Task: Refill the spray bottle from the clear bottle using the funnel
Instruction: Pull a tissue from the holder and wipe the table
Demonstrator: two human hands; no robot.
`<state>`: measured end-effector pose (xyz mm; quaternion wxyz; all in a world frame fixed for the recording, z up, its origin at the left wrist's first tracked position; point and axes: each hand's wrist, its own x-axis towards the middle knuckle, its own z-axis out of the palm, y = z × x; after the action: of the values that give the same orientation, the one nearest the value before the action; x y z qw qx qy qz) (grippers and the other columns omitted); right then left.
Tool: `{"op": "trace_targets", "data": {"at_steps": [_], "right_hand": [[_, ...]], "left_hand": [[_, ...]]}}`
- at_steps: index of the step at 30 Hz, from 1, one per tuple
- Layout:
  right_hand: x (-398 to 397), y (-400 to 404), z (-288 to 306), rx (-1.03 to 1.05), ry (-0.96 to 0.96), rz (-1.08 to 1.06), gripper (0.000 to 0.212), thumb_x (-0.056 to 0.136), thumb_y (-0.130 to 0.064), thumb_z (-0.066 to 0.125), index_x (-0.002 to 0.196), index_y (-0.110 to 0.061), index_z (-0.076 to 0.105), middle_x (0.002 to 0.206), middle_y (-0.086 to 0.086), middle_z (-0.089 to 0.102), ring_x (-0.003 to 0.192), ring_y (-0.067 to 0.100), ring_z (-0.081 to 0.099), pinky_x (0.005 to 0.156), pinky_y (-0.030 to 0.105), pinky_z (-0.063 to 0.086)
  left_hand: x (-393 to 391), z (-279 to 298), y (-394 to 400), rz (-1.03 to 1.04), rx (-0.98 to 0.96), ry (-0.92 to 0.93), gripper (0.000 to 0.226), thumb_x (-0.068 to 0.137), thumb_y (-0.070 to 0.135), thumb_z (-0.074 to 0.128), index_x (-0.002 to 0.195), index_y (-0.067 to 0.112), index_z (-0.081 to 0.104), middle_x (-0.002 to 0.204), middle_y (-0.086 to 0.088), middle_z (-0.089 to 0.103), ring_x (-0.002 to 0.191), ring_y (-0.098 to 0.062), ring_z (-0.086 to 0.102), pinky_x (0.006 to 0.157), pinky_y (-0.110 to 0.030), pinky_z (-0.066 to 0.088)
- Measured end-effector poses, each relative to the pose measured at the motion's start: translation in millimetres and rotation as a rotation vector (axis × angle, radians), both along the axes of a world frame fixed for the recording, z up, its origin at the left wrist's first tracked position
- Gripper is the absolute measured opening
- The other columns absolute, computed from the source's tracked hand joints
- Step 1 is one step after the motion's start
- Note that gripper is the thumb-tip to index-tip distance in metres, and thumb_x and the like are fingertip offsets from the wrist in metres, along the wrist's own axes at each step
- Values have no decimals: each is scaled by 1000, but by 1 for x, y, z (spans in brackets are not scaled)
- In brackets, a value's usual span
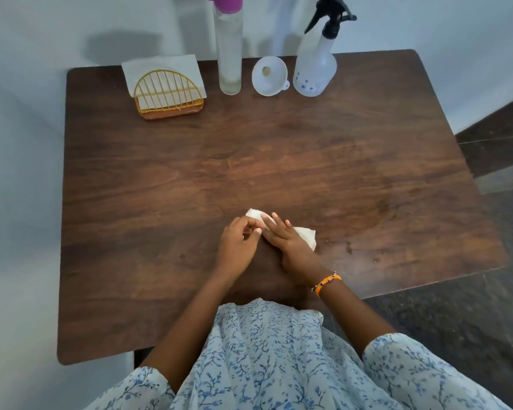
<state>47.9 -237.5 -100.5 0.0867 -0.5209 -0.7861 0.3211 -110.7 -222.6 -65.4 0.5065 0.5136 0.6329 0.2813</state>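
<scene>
Both hands on folded tissue (304,235), right hand (290,247) flat, left hand (239,244) pinching

The clear bottle's (228,51) purple cap and the spray bottle's (316,69) trigger head are cut off at the frame's top edge.

no readable text, labels, brands or numbers on anything

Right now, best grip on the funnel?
The funnel rests on the table between the clear bottle and spray bottle, wide mouth tilted toward the person. Come from the front and above and pinch the near rim; the bottles crowd both sides, and the small side tab looks harder to hold.
</scene>
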Motion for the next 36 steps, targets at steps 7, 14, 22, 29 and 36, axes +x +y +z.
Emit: {"op": "trace_targets", "data": {"at_steps": [7, 14, 22, 29, 36], "right_hand": [[68, 8, 3, 80, -137, -301, 74, 69, 17, 27, 137, -6, 40, 148, 11, 28, 139, 37, 21, 116, 40, 11], [65, 4, 37, -13, -721, -530, 51, 92, 0, 16, 141, 2, 27, 147, 29, 27, 130, 37, 40, 92, 43, 45], [138, 3, 84, -218, 204, -853, 7, 76, -10, 69, 81, -9, 74, 76, 9, 70, 77, 16, 62, 63, 22, 42], [249, -25, 100, -206, 382, -897, 24, 75, 2, 58, 66, -21, 61, 78, 5, 62, 76, 16, 55, 57, 12, 38], [324, -37, 103, -69, 634, -1250, 22, 76, -7, 71, 83, -11, 51, 73, -6, 45, 68, 8, 44, 58, 10, 38]], "left_hand": [[20, 6, 3, -105, -5, -32, 16, 87, 11, 56, 83, 26, 62, 98, 6, 62, 96, -15, 56, 85, -23, 41], [48, 9, -1, -207, -43, 30, 16, 90, 15, 54, 87, 31, 58, 100, 8, 60, 100, -17, 54, 91, -33, 44], [139, 23, -14, -382, -52, -14, 67, 79, 12, 70, 135, 23, 33, 128, -1, 41, 111, -16, 48, 88, -25, 40], [266, 46, -41, -306, -113, -188, 45, 81, 15, 63, 123, 24, 50, 121, -3, 61, 106, -20, 61, 88, -30, 51], [358, 56, -54, -422, -222, -234, 54, 62, 43, 73, 109, 24, 57, 109, -4, 66, 102, -23, 64, 89, -46, 53]]}}
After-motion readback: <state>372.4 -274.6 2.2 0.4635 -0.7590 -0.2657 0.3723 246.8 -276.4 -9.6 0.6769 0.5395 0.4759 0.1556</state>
